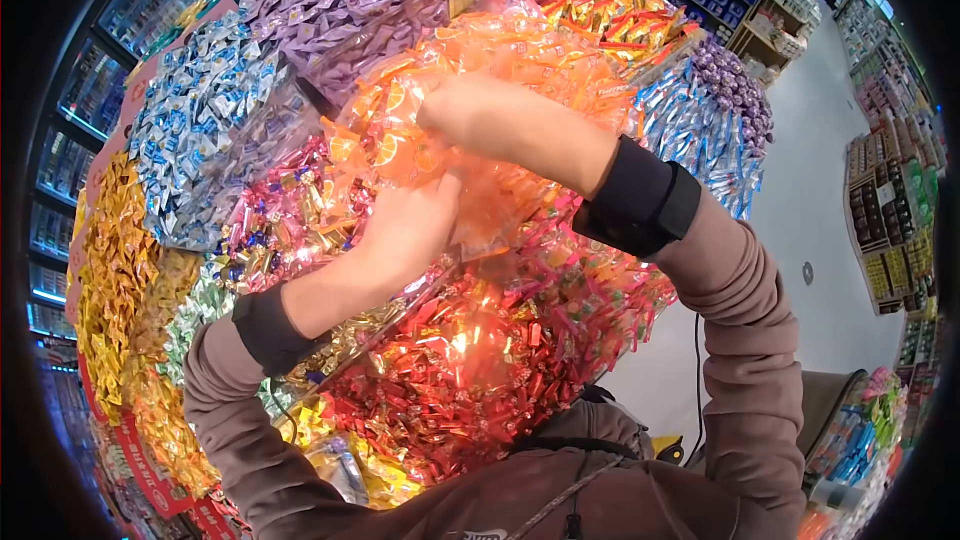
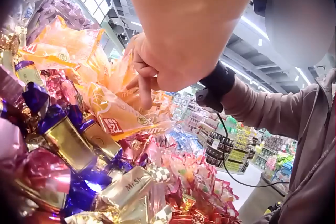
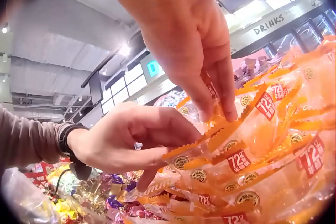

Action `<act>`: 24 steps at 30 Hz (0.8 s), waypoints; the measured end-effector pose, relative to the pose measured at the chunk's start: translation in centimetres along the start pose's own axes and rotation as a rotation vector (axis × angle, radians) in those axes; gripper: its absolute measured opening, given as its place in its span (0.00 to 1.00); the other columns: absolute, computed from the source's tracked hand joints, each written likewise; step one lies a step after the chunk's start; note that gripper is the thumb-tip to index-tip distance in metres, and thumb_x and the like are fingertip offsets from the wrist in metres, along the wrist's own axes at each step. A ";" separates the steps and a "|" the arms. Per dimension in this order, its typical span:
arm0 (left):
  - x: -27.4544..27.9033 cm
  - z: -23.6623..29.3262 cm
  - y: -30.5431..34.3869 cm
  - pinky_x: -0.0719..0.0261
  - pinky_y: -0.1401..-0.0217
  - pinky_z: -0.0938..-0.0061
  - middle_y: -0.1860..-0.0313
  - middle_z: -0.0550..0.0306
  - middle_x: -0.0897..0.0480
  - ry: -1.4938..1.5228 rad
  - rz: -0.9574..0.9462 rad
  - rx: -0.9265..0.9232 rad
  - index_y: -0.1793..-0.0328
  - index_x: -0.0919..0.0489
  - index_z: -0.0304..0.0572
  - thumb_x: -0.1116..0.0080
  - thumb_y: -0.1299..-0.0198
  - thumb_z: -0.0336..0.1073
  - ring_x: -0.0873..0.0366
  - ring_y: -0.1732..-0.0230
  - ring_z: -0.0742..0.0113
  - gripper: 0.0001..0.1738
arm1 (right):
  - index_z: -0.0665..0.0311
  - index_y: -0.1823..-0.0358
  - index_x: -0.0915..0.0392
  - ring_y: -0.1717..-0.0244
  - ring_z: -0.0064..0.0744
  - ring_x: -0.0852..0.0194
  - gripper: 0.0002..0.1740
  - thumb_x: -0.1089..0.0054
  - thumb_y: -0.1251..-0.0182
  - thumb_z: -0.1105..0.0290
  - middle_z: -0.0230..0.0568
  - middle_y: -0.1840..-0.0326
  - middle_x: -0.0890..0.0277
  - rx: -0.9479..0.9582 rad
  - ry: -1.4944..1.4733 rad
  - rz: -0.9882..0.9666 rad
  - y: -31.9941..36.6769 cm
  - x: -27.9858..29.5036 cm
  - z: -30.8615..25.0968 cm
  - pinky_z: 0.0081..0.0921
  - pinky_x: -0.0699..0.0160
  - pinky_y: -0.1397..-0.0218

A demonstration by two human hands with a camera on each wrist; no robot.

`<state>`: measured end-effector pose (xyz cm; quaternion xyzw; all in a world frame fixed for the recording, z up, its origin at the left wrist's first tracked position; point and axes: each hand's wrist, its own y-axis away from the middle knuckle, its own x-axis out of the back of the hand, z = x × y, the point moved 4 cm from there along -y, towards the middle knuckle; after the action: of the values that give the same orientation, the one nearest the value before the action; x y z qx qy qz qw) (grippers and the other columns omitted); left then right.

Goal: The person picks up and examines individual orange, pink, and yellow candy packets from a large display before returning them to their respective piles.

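Orange see-through packets [image 3: 247,163] with red "72" labels lie in a heap under both hands. From above, the right hand [image 3: 184,40] points its fingers down and pinches the edge of one packet between thumb and fingers. Just beside it, the left hand [image 3: 123,134] has its thumb and fingers around the edge of a nearby packet. In the head view the left hand [image 1: 410,225] is lower and the right hand [image 1: 480,115] higher, both blurred over the orange heap [image 1: 540,55]. The left arm [image 2: 189,14] covers much of the left wrist view.
Heaps of wrapped sweets surround the hands: purple [image 1: 350,0], blue and white [image 1: 200,110], yellow [image 1: 115,280], red [image 1: 430,390] and blue striped [image 1: 700,130]. A clear divider [image 1: 400,315] runs below the left hand. Shelves [image 1: 885,200] stand across the aisle floor [image 1: 810,190].
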<state>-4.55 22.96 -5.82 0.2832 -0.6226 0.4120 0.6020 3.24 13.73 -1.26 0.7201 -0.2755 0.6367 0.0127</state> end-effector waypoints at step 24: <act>4.5 -2.6 -3.2 0.29 0.73 0.61 0.78 0.49 0.23 -0.055 0.269 0.034 0.67 0.24 0.43 0.45 0.50 0.36 0.24 0.75 0.51 0.06 | 0.69 0.75 0.25 0.70 0.48 0.23 0.05 0.47 0.54 0.76 0.50 0.74 0.25 -0.090 0.176 -0.345 1.2 0.3 -0.1 0.38 0.25 0.69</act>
<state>-1.02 24.26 -1.01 0.2184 -0.6641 0.4915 0.5193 2.65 12.63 -1.36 0.6968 -0.1740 0.6728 0.1776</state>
